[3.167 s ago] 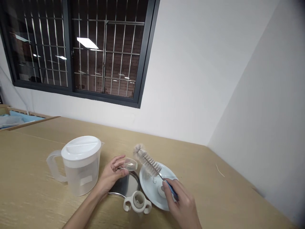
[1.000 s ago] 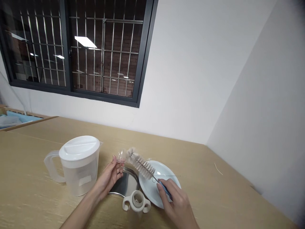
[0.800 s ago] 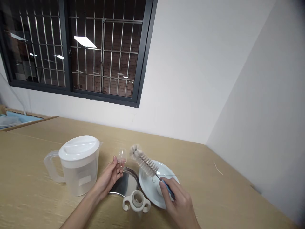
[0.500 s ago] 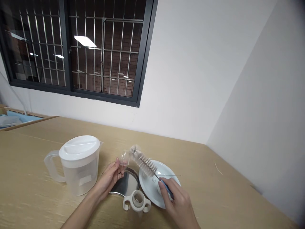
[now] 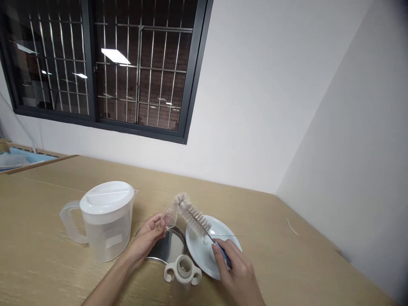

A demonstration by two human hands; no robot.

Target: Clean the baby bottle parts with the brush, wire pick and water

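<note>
My right hand (image 5: pixel 236 265) is closed around the blue handle of a bottle brush (image 5: pixel 196 216), whose pale bristles point up and to the left. Between the fingers of my left hand (image 5: pixel 149 236) is a small clear plastic cap (image 5: pixel 170 216), tilted, close by the brush's tip; whether they touch I cannot tell. Under the left hand lies a round steel tray (image 5: pixel 172 244). Beside it sits a pale blue plate (image 5: pixel 199 255) with small items on it, partly hidden by the brush and right hand. In front stands a bottle with two white handles (image 5: pixel 183 270), its top uncovered.
A translucent pitcher (image 5: pixel 110 229) with a white lid stands left of my left arm. A thin pale strip (image 5: pixel 292 227) lies on the wooden table (image 5: pixel 277 255) at right. Behind are a wall and a barred window; a bin with blue lining (image 5: pixel 30 157) is at far left.
The clear cap has turned in my left hand, and the fingers have shifted their hold on it. My right hand and the brush stay nearly in place.
</note>
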